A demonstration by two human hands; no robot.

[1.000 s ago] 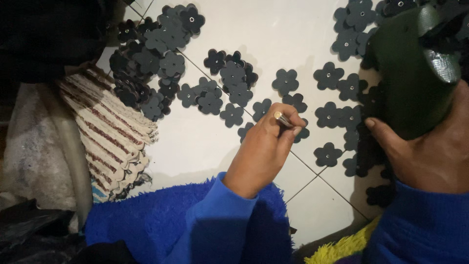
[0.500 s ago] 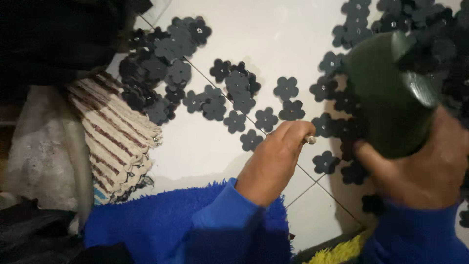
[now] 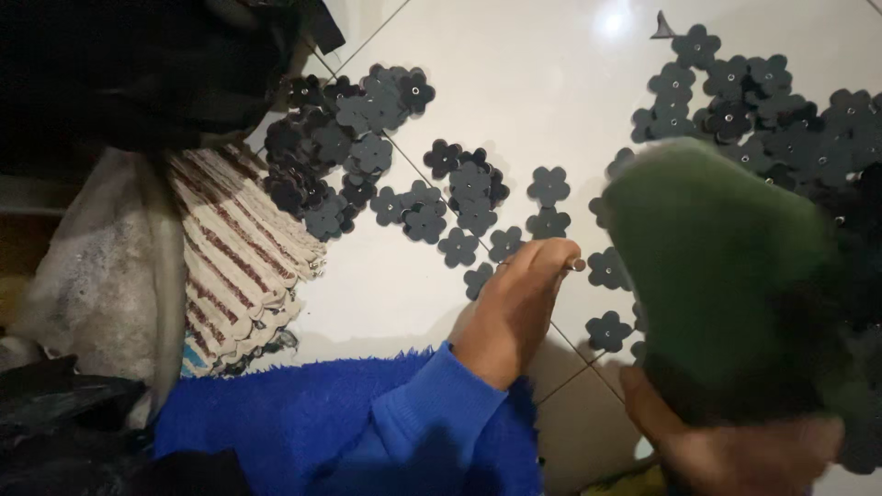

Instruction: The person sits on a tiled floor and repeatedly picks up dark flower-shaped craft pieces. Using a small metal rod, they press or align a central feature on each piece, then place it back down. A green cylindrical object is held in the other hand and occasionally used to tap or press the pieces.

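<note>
Black, flower-shaped cut-outs litter a white tiled floor (image 3: pixel 514 92) as a person in a blue sleeve works among them. The fingertips (image 3: pixel 562 266) of the left hand (image 3: pixel 514 308) are pinched tight on what looks like a small shiny stud (image 3: pixel 578 265), though it is too small to be sure. They rest just beside a single flower (image 3: pixel 606 268) and above a tile seam. In the past second this hand has slid right and down from the middle scatter. Meanwhile the right hand (image 3: pixel 735 450), closed around a dark green object (image 3: pixel 717 266), has swung that object in towards the camera. It is now a blur that hides several flowers which were visible before.

By count there are two hands and one green object. About twenty flowers lie in the left heap (image 3: pixel 340 138) and about a dozen in the middle scatter (image 3: pixel 469 202). The right heap (image 3: pixel 763 101) holds more than twenty, partly covered. One striped woven cloth (image 3: pixel 239 248) lies at the left, and one blue fleecy mat (image 3: pixel 276 432) sits under the forearm.
</note>
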